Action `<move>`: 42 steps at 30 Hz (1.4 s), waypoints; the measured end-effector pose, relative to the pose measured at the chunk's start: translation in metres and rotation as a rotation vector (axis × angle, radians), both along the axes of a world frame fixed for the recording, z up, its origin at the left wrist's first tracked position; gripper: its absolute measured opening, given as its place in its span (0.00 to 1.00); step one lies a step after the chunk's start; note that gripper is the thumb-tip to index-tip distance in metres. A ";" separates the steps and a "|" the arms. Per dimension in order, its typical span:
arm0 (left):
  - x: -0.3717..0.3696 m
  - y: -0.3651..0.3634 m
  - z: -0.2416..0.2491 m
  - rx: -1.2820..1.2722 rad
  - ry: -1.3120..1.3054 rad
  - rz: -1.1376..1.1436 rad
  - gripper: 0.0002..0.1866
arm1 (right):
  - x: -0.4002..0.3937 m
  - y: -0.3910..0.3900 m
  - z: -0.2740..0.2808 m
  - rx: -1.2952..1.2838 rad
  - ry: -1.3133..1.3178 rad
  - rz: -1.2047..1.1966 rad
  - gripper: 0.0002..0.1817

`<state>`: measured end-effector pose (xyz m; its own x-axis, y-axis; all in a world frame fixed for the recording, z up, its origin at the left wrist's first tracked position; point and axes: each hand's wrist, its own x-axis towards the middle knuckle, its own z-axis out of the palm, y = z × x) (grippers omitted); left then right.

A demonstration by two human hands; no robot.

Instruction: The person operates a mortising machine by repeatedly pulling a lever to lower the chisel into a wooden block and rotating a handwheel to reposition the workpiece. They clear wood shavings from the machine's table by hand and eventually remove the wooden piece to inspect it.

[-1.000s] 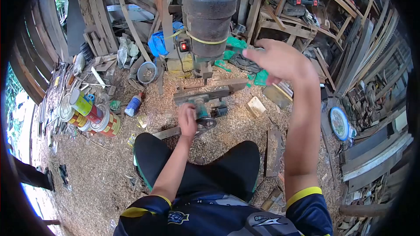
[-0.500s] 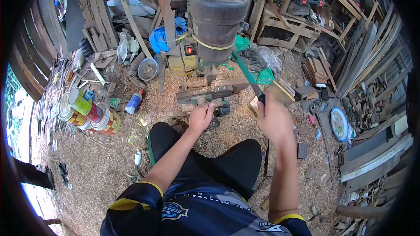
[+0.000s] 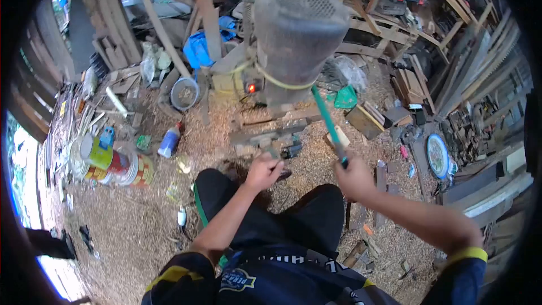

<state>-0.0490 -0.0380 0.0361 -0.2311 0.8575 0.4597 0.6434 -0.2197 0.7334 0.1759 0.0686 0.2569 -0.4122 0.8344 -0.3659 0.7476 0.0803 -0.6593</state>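
A large grey motor-driven machine [image 3: 299,39] with a vented round top stands in front of me, its red switch light lit. My right hand [image 3: 355,179] is closed on the black end of a green lever [image 3: 327,116], which slopes up to the machine's side. Below the machine head, a clamp-like vise [image 3: 265,135] rests among wood shavings, with a wooden piece behind it. My left hand [image 3: 263,173] is closed at the near side of the vise, by a round handwheel; its fingers hide what they grip.
Stacked paint cans [image 3: 104,155] and a blue bottle [image 3: 169,141] are at the left. A grey bucket [image 3: 184,94] sits beyond them. Wood blocks [image 3: 364,121] and a round blue-rimmed plate [image 3: 438,157] lie at the right. Planks lean around the sides.
My right hand has pulled the green lever down and nearer to me, and my right elbow has swung outward. My left hand has shifted slightly nearer. The view has tilted.
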 end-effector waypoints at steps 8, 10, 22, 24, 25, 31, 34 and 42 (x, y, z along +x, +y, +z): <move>-0.005 0.000 -0.007 -0.063 -0.061 -0.027 0.15 | -0.001 -0.001 -0.076 -0.146 0.244 -0.345 0.27; -0.005 -0.001 -0.004 -0.059 -0.087 -0.031 0.15 | 0.000 0.000 -0.088 -0.032 0.200 -0.301 0.28; -0.007 0.001 0.000 -0.055 -0.075 -0.004 0.14 | -0.019 0.016 -0.254 0.375 0.342 -0.286 0.17; -0.008 0.001 -0.001 -0.065 -0.069 -0.014 0.11 | -0.029 0.019 -0.268 0.348 0.339 -0.290 0.16; -0.009 0.001 -0.001 -0.070 -0.066 -0.011 0.11 | -0.035 0.021 -0.275 0.361 0.366 -0.306 0.16; -0.008 0.003 0.002 -0.073 -0.061 -0.031 0.10 | -0.049 0.041 -0.339 0.400 0.422 -0.337 0.14; -0.004 0.005 0.003 -0.026 -0.088 -0.010 0.14 | -0.058 0.053 -0.370 0.444 0.472 -0.320 0.14; -0.003 0.001 -0.002 -0.045 -0.077 -0.015 0.11 | -0.067 0.054 -0.368 0.436 0.445 -0.344 0.16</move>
